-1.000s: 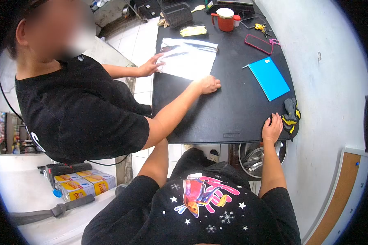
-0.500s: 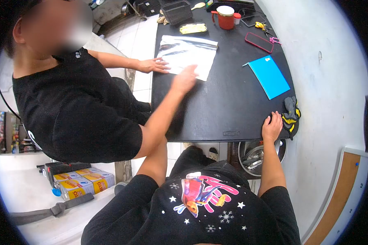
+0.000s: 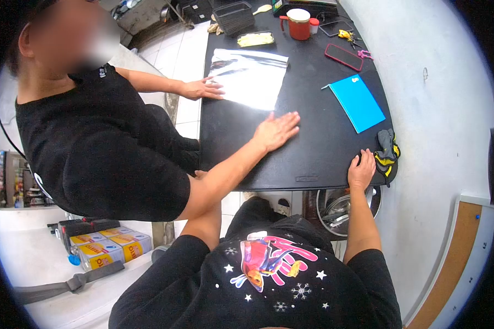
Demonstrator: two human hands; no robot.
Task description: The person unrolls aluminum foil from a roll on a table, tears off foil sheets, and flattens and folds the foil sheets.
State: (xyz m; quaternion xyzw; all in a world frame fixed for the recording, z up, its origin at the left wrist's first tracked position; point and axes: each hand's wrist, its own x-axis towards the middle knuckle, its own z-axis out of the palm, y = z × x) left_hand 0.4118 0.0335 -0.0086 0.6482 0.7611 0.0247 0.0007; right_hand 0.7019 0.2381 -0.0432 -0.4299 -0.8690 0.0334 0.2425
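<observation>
My right hand (image 3: 362,170) rests on the near right corner of the black table (image 3: 324,156), fingers stretched out and holding nothing. Just beyond it lie grey, black and yellow gloves (image 3: 388,153). Only a small bit of my left hand (image 3: 201,174) shows behind a co-worker's forearm, so its fingers are hidden. Flat on the table lies a shiny sheet of aluminium foil (image 3: 252,82). The co-worker's left hand (image 3: 202,89) touches the foil's left edge. Below the foil, the co-worker's right hand (image 3: 277,131) is spread over the tabletop.
A blue notebook (image 3: 358,104) and a phone in a red case (image 3: 344,57) are on the right. Further back stand a red pitcher (image 3: 299,27), a small tray of yellowish food (image 3: 256,39) and a black basket (image 3: 234,19). A white wall (image 3: 433,120) borders the table.
The co-worker's right hand has moved off the foil, toward me and rightward onto the table. My right hand stays at the corner. The view has shifted slightly.
</observation>
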